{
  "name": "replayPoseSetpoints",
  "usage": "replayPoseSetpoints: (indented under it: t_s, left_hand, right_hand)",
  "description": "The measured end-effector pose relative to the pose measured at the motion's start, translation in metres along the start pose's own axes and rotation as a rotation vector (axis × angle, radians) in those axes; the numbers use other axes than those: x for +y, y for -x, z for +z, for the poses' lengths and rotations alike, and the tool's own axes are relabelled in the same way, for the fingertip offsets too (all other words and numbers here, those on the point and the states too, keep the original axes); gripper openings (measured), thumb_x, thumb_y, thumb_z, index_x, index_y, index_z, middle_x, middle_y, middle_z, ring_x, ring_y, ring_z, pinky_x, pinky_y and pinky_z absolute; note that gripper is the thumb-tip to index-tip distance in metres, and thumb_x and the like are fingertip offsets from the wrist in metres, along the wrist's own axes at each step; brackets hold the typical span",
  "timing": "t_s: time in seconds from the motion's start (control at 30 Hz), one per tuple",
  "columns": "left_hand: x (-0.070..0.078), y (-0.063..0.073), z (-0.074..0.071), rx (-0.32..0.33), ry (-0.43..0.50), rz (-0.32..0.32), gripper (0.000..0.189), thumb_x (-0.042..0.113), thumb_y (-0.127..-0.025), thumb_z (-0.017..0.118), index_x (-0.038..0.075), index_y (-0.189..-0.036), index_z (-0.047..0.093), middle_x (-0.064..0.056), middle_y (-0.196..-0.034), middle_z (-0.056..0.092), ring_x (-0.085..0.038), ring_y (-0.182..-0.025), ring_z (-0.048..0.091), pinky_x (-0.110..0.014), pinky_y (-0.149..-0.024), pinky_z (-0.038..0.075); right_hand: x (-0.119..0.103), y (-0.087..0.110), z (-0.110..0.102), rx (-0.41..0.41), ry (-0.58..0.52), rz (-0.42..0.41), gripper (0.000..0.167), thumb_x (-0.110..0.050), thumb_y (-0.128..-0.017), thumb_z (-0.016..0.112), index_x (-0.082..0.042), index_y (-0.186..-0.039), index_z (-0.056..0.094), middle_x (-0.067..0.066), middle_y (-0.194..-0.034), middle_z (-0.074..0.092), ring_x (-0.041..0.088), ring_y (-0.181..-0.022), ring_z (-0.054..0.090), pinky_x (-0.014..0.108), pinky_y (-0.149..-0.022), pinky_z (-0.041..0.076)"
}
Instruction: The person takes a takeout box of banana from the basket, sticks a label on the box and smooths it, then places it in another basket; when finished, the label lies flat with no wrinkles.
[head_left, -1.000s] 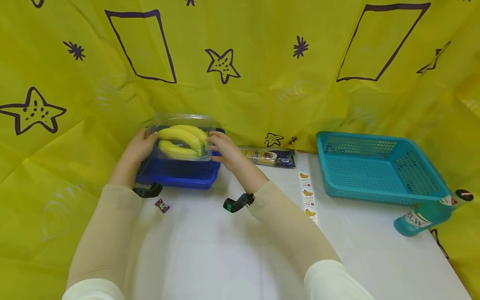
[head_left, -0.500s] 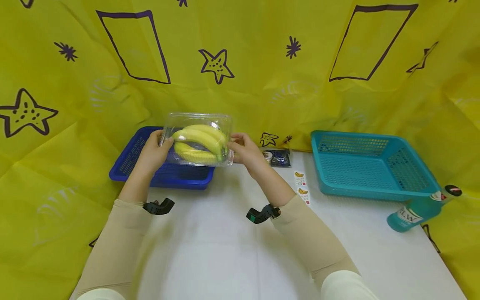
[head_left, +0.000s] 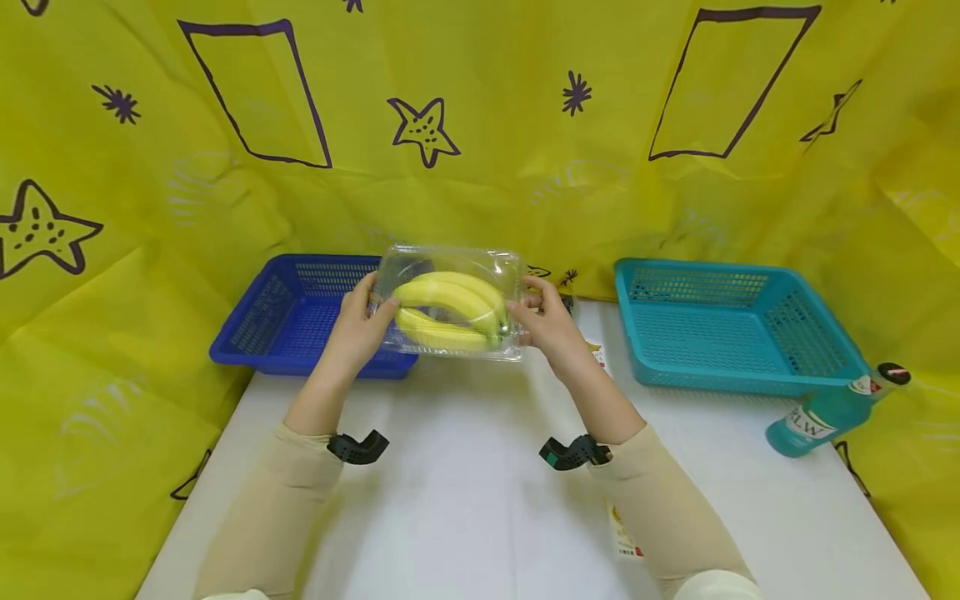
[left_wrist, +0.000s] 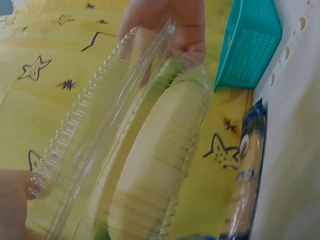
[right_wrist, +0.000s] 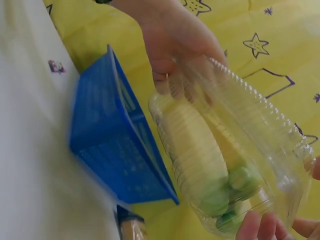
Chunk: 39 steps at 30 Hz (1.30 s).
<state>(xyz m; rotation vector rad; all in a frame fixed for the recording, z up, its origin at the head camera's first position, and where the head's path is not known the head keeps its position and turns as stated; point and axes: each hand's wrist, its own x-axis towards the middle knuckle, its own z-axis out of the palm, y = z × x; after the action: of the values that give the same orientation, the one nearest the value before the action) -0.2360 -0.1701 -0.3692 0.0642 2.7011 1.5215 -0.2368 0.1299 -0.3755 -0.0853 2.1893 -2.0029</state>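
A clear plastic clamshell box (head_left: 408,258) holding several yellow bananas (head_left: 450,292) is held up above the table, tilted toward the head camera. My left hand (head_left: 356,329) grips its left end, thumb on the front. On the opposite end, my right hand (head_left: 551,325) holds the box between thumb and fingers. Both wrist views show the box from its ends, with the bananas' green tips (right_wrist: 242,180) through the ribbed plastic. A blue basket (head_left: 281,321) stands behind my left hand, partly covered by the box.
A teal basket (head_left: 712,383) stands at the back right, with a teal bottle (head_left: 813,421) leaning near its front corner. A long packet (left_wrist: 246,180) lies by the yellow backdrop. Banana-printed stickers (head_left: 624,533) lie near my right arm. A small wrapped candy (right_wrist: 56,66) lies left.
Both hands have lifted the banana box from over the blue basket and carried it right and nearer. The blue basket's inside has come into view.
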Motion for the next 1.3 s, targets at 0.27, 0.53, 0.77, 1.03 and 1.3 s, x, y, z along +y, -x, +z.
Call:
replayPoseSetpoints:
  t_s: [0.27, 0.53, 0.77, 1.03, 1.3]
  left_hand:
    - [-0.004, 0.005, 0.039, -0.046, 0.050, 0.040, 0.068, 0.050, -0.102, 0.041, 0.030, -0.160, 0.011, -0.012, -0.135, 0.033, -0.036, -0.126, 0.043, -0.048, -0.093, 0.046]
    - [-0.010, 0.005, 0.074, -0.023, 0.142, 0.076, 0.064, 0.047, -0.102, 0.042, 0.027, -0.158, 0.020, -0.007, -0.161, 0.028, -0.039, -0.138, 0.042, -0.059, -0.110, 0.040]
    - [-0.016, 0.005, 0.099, -0.014, 0.205, 0.123, 0.064, 0.040, -0.104, 0.042, 0.019, -0.159, 0.017, -0.008, -0.165, 0.019, -0.031, -0.151, 0.023, -0.051, -0.121, 0.026]
    - [-0.032, 0.000, 0.119, -0.088, 0.288, 0.131, 0.069, 0.032, -0.105, 0.043, 0.024, -0.161, 0.002, 0.001, -0.168, 0.007, -0.024, -0.155, 0.008, -0.049, -0.125, 0.015]
    - [-0.047, -0.006, 0.127, -0.108, 0.337, 0.116, 0.068, 0.030, -0.105, 0.044, 0.026, -0.160, 0.005, 0.000, -0.167, 0.007, -0.023, -0.155, 0.006, -0.047, -0.125, 0.012]
  right_hand:
    - [0.019, 0.006, -0.033, -0.016, 0.001, -0.009, 0.068, -0.032, -0.100, 0.058, -0.033, -0.156, 0.020, 0.003, -0.109, 0.041, 0.018, -0.094, 0.044, 0.028, -0.068, 0.053]
    - [0.034, 0.011, -0.054, -0.014, 0.004, 0.011, 0.071, -0.027, -0.102, 0.050, -0.032, -0.160, 0.009, 0.003, -0.102, 0.041, 0.013, -0.081, 0.041, 0.023, -0.060, 0.045]
    - [0.050, 0.010, -0.063, 0.030, 0.111, 0.019, 0.070, -0.034, -0.102, 0.052, -0.040, -0.158, 0.011, 0.007, -0.099, 0.042, 0.011, -0.068, 0.039, 0.022, -0.056, 0.040]
    - [0.070, 0.004, -0.070, 0.037, 0.145, 0.050, 0.068, -0.033, -0.103, 0.049, -0.031, -0.160, 0.011, 0.010, -0.092, 0.044, 0.011, -0.059, 0.039, 0.024, -0.052, 0.037]
    - [0.088, -0.003, -0.070, 0.030, 0.136, 0.094, 0.067, -0.036, -0.103, 0.048, -0.030, -0.160, 0.013, 0.021, -0.113, 0.049, 0.011, -0.062, 0.042, 0.023, -0.053, 0.040]
